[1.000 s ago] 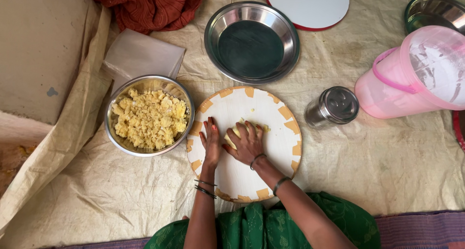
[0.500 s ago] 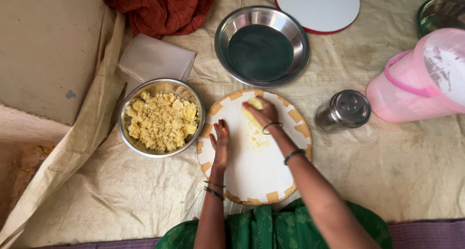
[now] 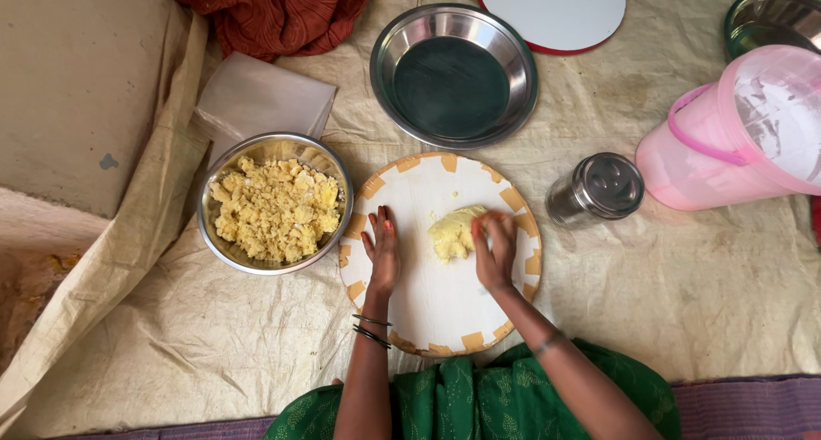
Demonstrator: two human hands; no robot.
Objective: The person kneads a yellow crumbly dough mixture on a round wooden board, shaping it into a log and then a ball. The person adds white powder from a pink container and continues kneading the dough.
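A round white board with an orange-patterned rim [image 3: 440, 307] lies on the cloth in front of me. A pale yellow lump of dough [image 3: 451, 233] sits on its upper middle. My right hand [image 3: 494, 248] rests with curled fingers against the lump's right side, pressing it. My left hand [image 3: 382, 250] lies flat, fingers apart, on the board's left part, holding nothing. A steel bowl [image 3: 215, 236] full of crumbly yellow dough pieces stands just left of the board.
An empty steel plate [image 3: 453, 74] lies beyond the board. A small steel lidded container [image 3: 599, 188] stands to the right, next to a pink plastic jug [image 3: 735, 136]. A white round board [image 3: 552, 8], red cloth [image 3: 274, 12] and folded plastic sheet [image 3: 256, 98] lie farther back.
My right hand pushed the dough up the board, then drew back to its middle right. My left hand left the dough and now lies flat on the board.
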